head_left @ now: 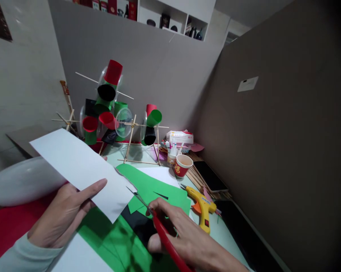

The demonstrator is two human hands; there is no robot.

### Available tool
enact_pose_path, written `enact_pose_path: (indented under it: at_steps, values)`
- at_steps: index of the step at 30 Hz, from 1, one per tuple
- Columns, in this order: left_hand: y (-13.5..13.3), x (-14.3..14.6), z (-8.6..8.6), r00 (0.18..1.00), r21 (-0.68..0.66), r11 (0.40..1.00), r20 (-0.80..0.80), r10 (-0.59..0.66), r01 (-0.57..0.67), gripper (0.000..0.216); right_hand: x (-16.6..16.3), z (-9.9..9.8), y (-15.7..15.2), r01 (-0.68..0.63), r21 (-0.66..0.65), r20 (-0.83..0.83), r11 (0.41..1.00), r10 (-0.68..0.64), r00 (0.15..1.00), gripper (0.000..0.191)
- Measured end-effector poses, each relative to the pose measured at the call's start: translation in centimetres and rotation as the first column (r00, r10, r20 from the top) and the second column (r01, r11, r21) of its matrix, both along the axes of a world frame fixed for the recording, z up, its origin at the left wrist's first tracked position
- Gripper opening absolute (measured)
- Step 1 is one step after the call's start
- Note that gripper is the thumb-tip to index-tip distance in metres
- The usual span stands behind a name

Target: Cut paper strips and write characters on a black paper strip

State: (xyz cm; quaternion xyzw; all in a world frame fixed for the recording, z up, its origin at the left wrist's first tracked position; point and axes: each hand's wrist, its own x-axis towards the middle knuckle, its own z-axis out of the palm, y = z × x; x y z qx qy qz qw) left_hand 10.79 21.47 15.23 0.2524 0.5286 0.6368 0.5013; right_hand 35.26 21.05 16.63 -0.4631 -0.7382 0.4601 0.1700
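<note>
My left hand grips a white sheet of paper by its near edge, thumb on top, and holds it tilted above the table. My right hand is closed on red-handled scissors. Their blades point up and left, and their tips touch the paper's right edge, where a short cut shows. Green paper and black paper lie on the table under both hands.
A yellow glue gun lies right of the green sheets. Behind it stand a red paper cup, a cup of markers and stick-and-cup models. A brown partition closes the right side. Red paper lies at left.
</note>
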Motion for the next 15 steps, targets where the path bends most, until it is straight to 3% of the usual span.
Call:
enact_pose_path:
  at_steps: [7, 15]
  values:
    - [-0.1, 0.4, -1.0, 0.998, 0.000, 0.998, 0.016, -0.068, 0.068, 0.079, 0.2, -1.3, 0.1, -0.009, 0.049, -0.010, 0.999, 0.009, 1.000, 0.034]
    - [-0.3, -0.3, -2.1, 0.983, -0.014, 0.983, -0.014, -0.182, 0.182, 0.077, 0.2, -0.6, 0.4, -0.034, 0.000, 0.000, 0.999, 0.034, 0.999, 0.036]
